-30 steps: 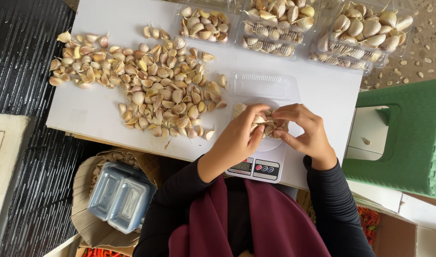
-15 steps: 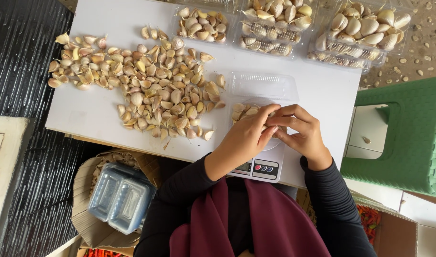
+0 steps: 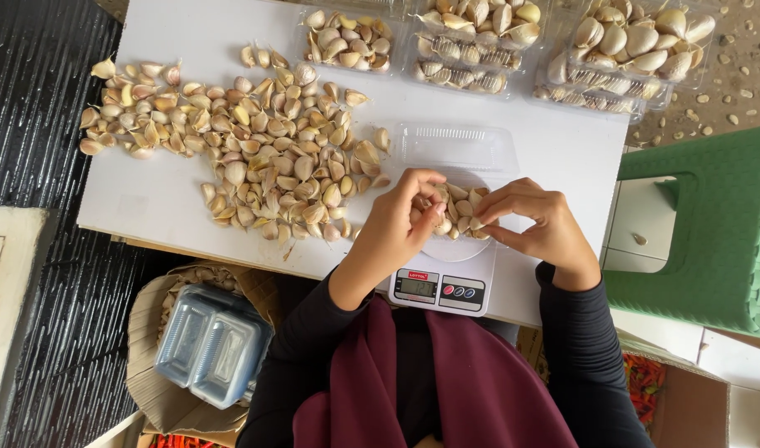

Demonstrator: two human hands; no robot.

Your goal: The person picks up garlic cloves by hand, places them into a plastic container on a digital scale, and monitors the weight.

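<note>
Pale, papery garlic cloves (image 3: 456, 214) are heaped on the small white digital scale (image 3: 436, 282) at the white table's (image 3: 189, 203) near edge, pinched by left hand (image 3: 400, 226) and right hand (image 3: 533, 226) fingers.

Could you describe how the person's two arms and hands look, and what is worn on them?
Both arms wear long, close-fitting black sleeves that end at the wrists. The left hand and the right hand are bare: no gloves, and no rings, watch or bracelet can be seen. A dark maroon cloth hangs between the arms.
</note>
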